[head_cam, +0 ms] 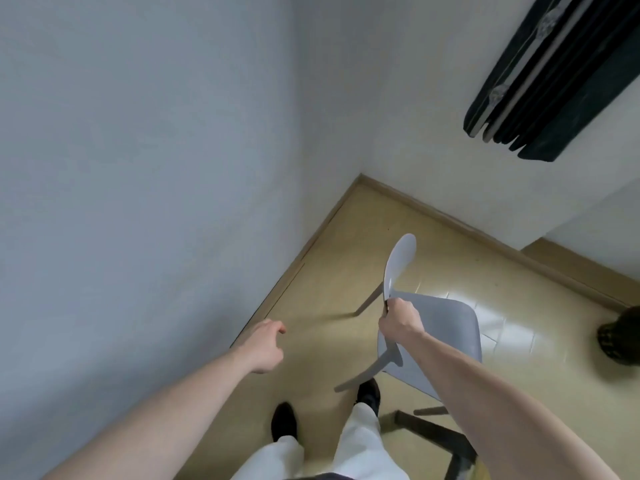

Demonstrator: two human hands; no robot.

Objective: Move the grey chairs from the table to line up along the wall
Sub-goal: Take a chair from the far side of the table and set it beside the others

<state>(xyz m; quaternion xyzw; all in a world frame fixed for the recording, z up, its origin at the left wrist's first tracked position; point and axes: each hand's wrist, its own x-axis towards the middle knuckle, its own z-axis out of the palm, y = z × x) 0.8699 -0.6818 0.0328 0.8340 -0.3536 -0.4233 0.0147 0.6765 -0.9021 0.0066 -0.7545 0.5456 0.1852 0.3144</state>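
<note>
Head view: your right hand (400, 320) is clamped round the lower edge of the backrest of a grey chair (440, 327), carrying it tilted over the floor (332, 258) in the room corner; whether any leg touches down, can't tell; your left hand (265, 344) hangs free near the wall (138, 168), fingers loosely curled, holding nothing.

Progress, my read: no chair is lined up along either wall in view, so this could be the first one, mid-delivery; the table isn't visible, so the remaining count is unknown; left to do here is set it down with its back to the wall, then fetch the rest.

Materials: chair is smooth moulded grey plastic, rounded paddle-shaped backrest, flat seat with soft corners, thin splayed legs; looks light enough for one hand. Floor is glossy yellowish tile with a matching skirting strip; walls matte white plaster. Dark folded panels (554, 74) lean upper right; dark metal frame (436, 434) on the floor by your feet.
</note>
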